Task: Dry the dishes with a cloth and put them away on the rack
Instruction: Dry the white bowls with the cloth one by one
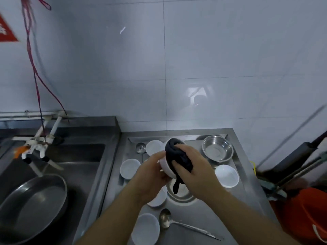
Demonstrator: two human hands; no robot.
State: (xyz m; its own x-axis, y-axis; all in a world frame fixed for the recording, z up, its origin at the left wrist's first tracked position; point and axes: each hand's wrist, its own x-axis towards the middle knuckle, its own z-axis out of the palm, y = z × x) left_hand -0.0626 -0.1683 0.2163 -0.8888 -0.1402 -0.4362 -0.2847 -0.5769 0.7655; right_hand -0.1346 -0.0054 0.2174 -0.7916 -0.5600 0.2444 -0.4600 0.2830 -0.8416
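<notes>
The white bowl [166, 167] is held up over the steel bench [238, 207], tilted so its mouth faces up and away, toward the wall. The left hand [150, 175] cups it from the near-left side, fingers curled round its wall and base. The right hand [192, 165] comes in from the right and presses a dark cloth [177, 154] into the bowl's mouth, fingers bent over the cloth; a tail of it hangs below the rim. So the bowl lies between the two hands, left one carrying, right one wiping.

Below, other dishes wait on the bench: several white bowls, a steel bowl [217, 150] at the back right, and a ladle [185, 225] near the front. No rack shows in this view, so I cannot tell which way the bowl must travel once dry.
</notes>
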